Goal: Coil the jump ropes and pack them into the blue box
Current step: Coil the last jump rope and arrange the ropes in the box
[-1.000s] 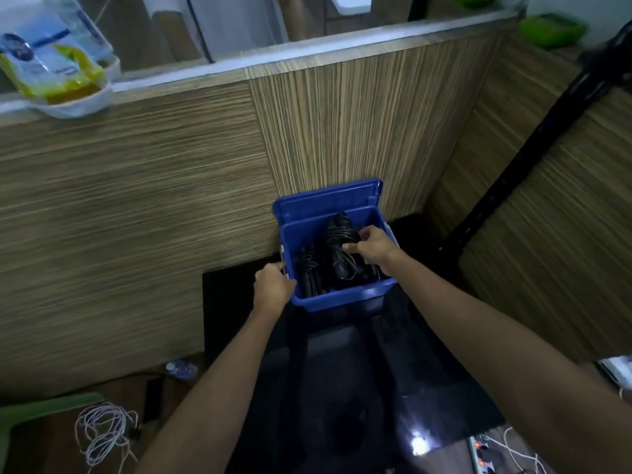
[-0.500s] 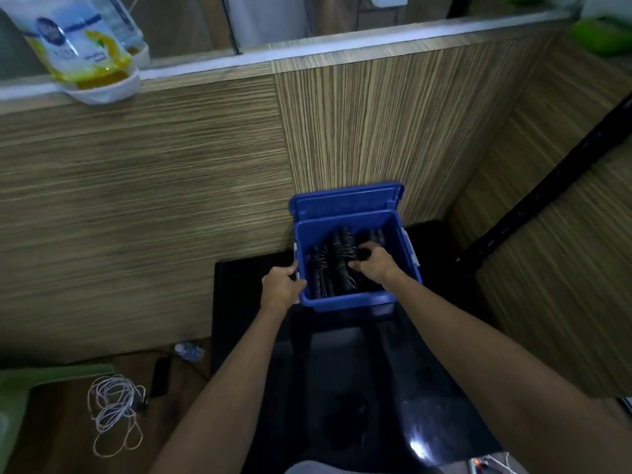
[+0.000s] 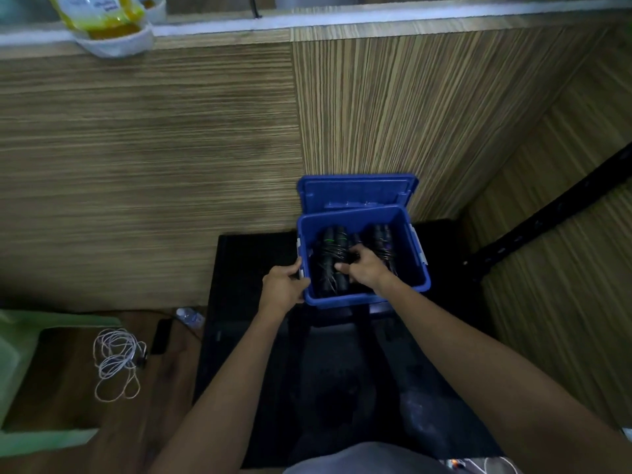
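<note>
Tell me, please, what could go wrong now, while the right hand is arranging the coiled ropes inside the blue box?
1. The right hand is pressing among the coiled jump ropes; thin loops stick out of the bundles and could snag on fingers when the hand withdraws, loosening a coil.
2. The blue box stands near the edge of the black surface; only the left hand steadies its wall, so a hard push might slide it.
3. The raised lid could fall forward.
</note>
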